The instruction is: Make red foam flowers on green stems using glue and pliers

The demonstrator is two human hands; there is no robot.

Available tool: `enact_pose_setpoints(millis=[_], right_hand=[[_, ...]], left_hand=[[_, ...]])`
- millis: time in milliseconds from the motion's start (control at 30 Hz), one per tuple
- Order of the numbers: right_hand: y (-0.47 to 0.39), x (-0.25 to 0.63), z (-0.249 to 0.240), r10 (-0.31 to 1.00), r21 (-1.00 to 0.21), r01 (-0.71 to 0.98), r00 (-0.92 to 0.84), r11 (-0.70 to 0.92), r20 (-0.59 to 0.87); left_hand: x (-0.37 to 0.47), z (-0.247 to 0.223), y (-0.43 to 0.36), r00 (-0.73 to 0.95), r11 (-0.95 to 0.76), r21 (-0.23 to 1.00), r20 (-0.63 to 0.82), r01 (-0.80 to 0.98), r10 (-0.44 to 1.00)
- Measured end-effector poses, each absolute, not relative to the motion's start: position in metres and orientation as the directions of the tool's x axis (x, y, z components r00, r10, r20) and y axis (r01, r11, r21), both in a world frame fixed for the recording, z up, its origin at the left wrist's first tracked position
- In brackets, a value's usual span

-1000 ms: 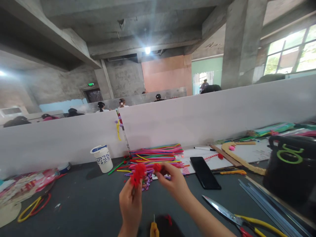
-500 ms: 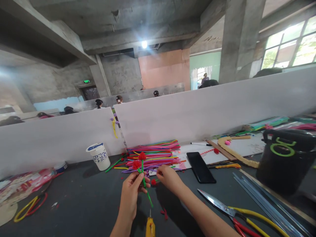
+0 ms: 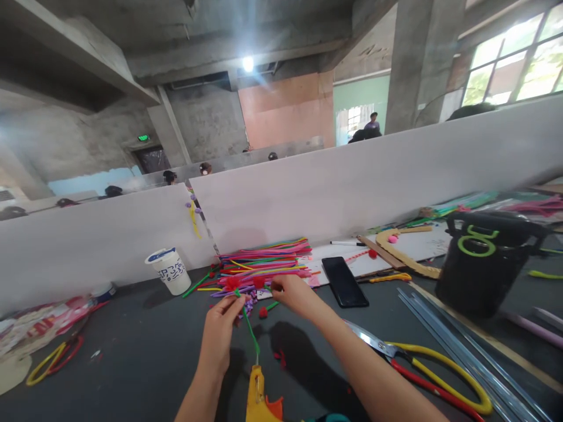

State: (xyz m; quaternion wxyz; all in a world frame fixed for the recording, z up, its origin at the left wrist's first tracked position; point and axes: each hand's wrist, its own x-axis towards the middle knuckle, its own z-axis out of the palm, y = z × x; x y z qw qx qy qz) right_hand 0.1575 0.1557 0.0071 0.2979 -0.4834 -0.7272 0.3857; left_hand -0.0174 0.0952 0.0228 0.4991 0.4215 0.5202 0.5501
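Observation:
My left hand (image 3: pixel 222 328) pinches the green stem of a red pipe-cleaner flower (image 3: pixel 233 284), its stem slanting down to the right. To its right, my right hand (image 3: pixel 288 293) is closed on the short green stem of a second red flower (image 3: pixel 259 282). Below the left hand's stem stands a yellow glue gun (image 3: pixel 257 392) with an orange trigger; the stem's lower end appears close to its tip. Another small red flower (image 3: pixel 263 312) lies on the table between the hands. Behind them is a pile of coloured pipe cleaners (image 3: pixel 264 258).
A white cup (image 3: pixel 172 275) stands left of the pile. On the right are a black phone (image 3: pixel 345 282), large scissors (image 3: pixel 391 350), clear glue sticks (image 3: pixel 435 334) and a black bucket-like container (image 3: pixel 479 275). A white partition (image 3: pixel 308 193) runs along the back.
The second red flower has moved from beside the left hand's flower to my right hand, apart from it. The view has shifted, showing more of the glue gun.

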Motion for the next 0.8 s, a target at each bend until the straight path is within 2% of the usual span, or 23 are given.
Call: enact_pose_setpoints(millis=[100,233,367,467,633,800], right_hand=[[0.151,0.161,0.001,0.923,-0.823,0.526,-0.384,0.213,-0.006],[0.141,0.152,0.006,0.902,-0.838,0.506,-0.43,0.204,-0.04],[0.122,0.144,0.028,0.866,-0.898,0.407,-0.495,0.168,-0.062],[0.094,0.138,0.037,0.843,-0.945,0.316,-0.527,0.079,-0.106],[0.048,0.133,0.027,0.853,-0.979,0.191,-0.496,-0.077,-0.164],[0.029,0.14,0.01,0.853,-0.979,0.123,-0.481,-0.162,-0.202]], left_hand=[[-0.024,0.034,0.091,-0.151,0.052,0.981,-0.081,-0.186,0.985],[-0.017,0.047,0.077,-0.129,0.056,0.946,-0.102,-0.32,0.986],[-0.008,0.053,0.062,-0.105,0.05,0.916,-0.1,-0.399,0.989],[-0.006,0.053,0.053,-0.112,0.05,0.904,-0.108,-0.426,0.988],[-0.001,0.039,0.038,-0.084,0.107,0.889,-0.161,-0.445,0.983],[0.003,0.021,0.025,-0.024,0.167,0.849,-0.207,-0.502,0.978]])
